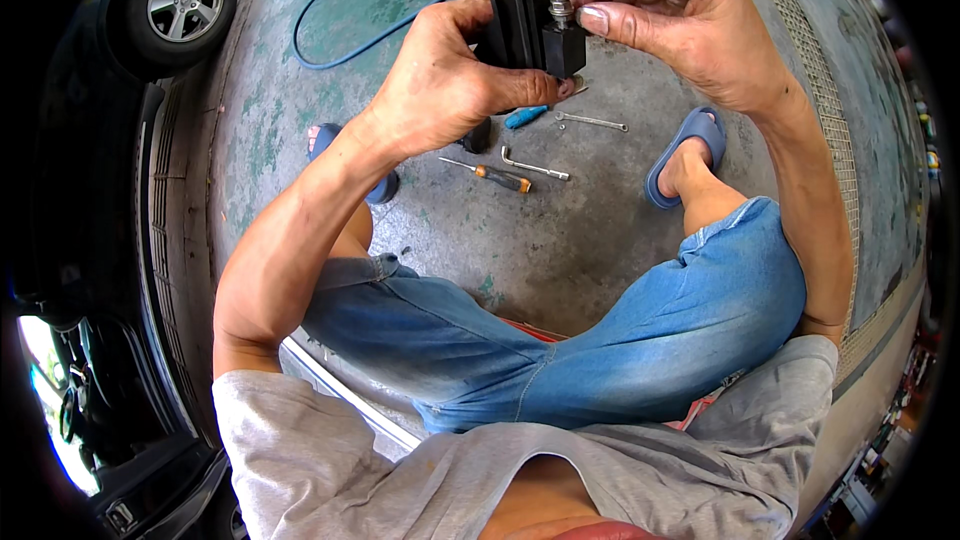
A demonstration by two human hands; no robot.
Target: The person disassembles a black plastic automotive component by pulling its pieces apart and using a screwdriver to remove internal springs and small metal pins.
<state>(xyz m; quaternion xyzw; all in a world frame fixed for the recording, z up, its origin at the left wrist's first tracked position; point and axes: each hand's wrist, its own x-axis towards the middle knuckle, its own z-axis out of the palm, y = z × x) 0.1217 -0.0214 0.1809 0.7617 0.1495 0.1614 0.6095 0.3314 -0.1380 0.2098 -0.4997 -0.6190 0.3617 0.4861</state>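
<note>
My left hand (450, 70) is wrapped round a black ribbed block (520, 28), its thumb along the near side. A silver bolt (560, 6) with a hex head and washers stands up from the block's right end. The thumb and index fingertips of my right hand (690, 20) close around this bolt; the exact contact is partly hidden. On the floor below lie a screwdriver (500, 178) with an orange and black handle, an L-shaped socket wrench (535, 166), a combination wrench (592, 122) and a blue-handled tool (525, 117), partly covered by my left hand.
A small dark object (476, 137) lies under my left wrist. A blue hose (350, 50) loops across the concrete floor. The dark car with its wheel (186, 0) stands on the left. A metal drain grate (805, 30) runs along the right. My sandalled feet flank the tools.
</note>
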